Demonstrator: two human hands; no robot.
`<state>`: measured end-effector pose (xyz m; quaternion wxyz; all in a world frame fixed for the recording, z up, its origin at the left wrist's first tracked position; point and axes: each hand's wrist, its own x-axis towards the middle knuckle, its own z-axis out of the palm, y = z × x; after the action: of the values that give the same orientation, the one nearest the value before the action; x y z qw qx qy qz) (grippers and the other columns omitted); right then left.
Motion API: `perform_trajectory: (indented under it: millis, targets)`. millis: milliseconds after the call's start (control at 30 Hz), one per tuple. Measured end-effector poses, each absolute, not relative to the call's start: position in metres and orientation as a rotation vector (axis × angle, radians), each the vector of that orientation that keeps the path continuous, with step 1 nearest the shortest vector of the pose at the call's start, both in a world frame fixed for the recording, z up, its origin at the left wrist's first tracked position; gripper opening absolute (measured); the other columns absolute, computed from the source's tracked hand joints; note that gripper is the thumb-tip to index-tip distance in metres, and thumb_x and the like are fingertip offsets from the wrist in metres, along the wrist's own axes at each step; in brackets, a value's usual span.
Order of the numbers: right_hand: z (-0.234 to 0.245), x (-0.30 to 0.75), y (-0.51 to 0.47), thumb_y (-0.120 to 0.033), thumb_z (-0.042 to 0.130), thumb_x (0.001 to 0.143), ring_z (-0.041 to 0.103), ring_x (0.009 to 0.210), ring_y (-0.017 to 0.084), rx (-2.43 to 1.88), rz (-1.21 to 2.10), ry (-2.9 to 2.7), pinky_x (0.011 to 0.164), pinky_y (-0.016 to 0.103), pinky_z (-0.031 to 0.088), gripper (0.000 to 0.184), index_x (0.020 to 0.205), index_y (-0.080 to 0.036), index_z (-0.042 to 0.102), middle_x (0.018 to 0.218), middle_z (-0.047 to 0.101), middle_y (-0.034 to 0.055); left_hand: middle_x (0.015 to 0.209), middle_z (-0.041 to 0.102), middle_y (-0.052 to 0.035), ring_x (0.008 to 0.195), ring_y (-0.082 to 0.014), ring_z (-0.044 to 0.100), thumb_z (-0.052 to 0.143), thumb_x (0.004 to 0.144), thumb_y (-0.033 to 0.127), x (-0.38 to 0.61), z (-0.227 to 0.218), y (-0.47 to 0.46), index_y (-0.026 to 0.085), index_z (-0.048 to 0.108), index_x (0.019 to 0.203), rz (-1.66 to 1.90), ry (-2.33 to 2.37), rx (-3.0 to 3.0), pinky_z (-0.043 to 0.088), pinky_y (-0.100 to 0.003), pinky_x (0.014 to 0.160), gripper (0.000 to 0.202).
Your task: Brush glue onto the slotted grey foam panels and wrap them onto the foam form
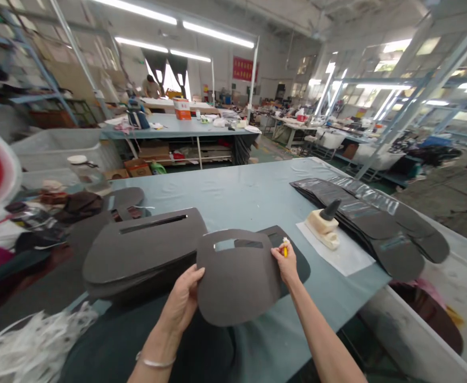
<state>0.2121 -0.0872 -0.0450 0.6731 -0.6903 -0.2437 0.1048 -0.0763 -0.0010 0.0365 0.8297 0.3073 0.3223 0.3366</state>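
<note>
My left hand [183,298] grips the left edge of a dark grey rounded felt piece [237,279] with a slot cut near its top, holding it lifted over the blue-grey table [241,197]. My right hand [286,261] pinches a small yellow-tipped tool [285,247] at the piece's upper right edge. A second dark piece [297,260] lies flat under it. A stack of larger dark slotted pieces [145,247] sits just left of my left hand.
A cream block with a black cone [324,223] stands on a white sheet [339,250] to the right. Overlapping dark pieces [377,218] fan out beyond it. White strips [33,346] lie at lower left, clutter at far left. Another worktable [177,127] stands behind.
</note>
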Motion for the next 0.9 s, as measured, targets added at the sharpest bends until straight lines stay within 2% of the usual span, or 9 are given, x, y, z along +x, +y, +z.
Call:
perform_trajectory:
  millis: [167,267,367,467,567,767,900]
  targets:
    - [-0.088,0.324,-0.147,-0.042,0.059,0.065,0.051,0.060,0.016,-2.057,0.078,-0.653,0.061,0.027,0.038,0.025,0.076,-0.022,0.049,0.065,0.055,-0.0030,0.080,0.069,-0.0018,0.069,-0.0140,0.064,0.067,0.069,0.042,0.008,-0.055,-0.046,0.016,0.060,0.084,0.550,0.894,0.868,0.048,-0.023,0.062,0.031]
    - [-0.106,0.377,-0.159,-0.035,0.055,0.071,0.051,0.060,0.016,-2.219,0.065,-0.792,0.059,0.025,0.034,0.018,0.081,-0.022,0.051,0.067,0.055,-0.0020,0.076,0.068,-0.0015,0.067,-0.0143,0.063,0.066,0.066,0.051,0.056,-0.108,-0.063,0.016,0.058,0.082,0.561,1.063,0.937,0.046,-0.024,0.061,0.039]
    - [-0.118,0.411,-0.152,-0.028,0.057,0.074,0.049,0.060,0.014,-2.349,0.078,-0.873,0.058,0.024,0.029,0.015,0.087,-0.021,0.052,0.069,0.054,-0.0017,0.077,0.069,-0.0049,0.070,-0.0171,0.064,0.067,0.059,0.059,0.091,-0.140,-0.069,0.014,0.058,0.082,0.667,1.189,1.004,0.048,-0.027,0.065,0.051]
    - [-0.126,0.430,-0.140,-0.025,0.059,0.077,0.048,0.059,0.013,-2.461,0.094,-0.878,0.057,0.022,0.027,0.015,0.090,-0.020,0.053,0.067,0.053,-0.0022,0.074,0.068,-0.0061,0.071,-0.0191,0.064,0.063,0.055,0.065,0.113,-0.154,-0.068,0.014,0.058,0.079,0.755,1.346,1.122,0.048,-0.029,0.066,0.056]
    - [-0.131,0.442,-0.129,-0.026,0.060,0.078,0.048,0.061,0.012,-2.498,0.100,-0.918,0.057,0.022,0.026,0.016,0.092,-0.019,0.054,0.070,0.055,-0.0015,0.073,0.068,-0.0057,0.073,-0.0205,0.064,0.063,0.057,0.061,0.124,-0.159,-0.062,0.015,0.059,0.080,0.784,1.483,1.205,0.047,-0.029,0.067,0.051]
    - [-0.138,0.451,-0.118,-0.029,0.057,0.083,0.051,0.064,0.013,-2.582,0.143,-1.015,0.058,0.023,0.024,0.018,0.098,-0.019,0.055,0.073,0.058,0.0005,0.076,0.069,-0.0053,0.074,-0.0200,0.064,0.059,0.070,0.039,0.130,-0.164,-0.054,0.017,0.062,0.081,0.694,1.666,1.401,0.044,-0.028,0.069,0.025]
    - [-0.140,0.452,-0.117,-0.033,0.054,0.085,0.054,0.067,0.014,-2.636,0.157,-1.051,0.058,0.023,0.026,0.019,0.099,-0.021,0.056,0.074,0.060,0.0017,0.075,0.067,-0.0037,0.073,-0.0181,0.063,0.057,0.075,0.034,0.131,-0.162,-0.053,0.018,0.061,0.091,0.619,1.745,1.505,0.042,-0.027,0.068,0.024]
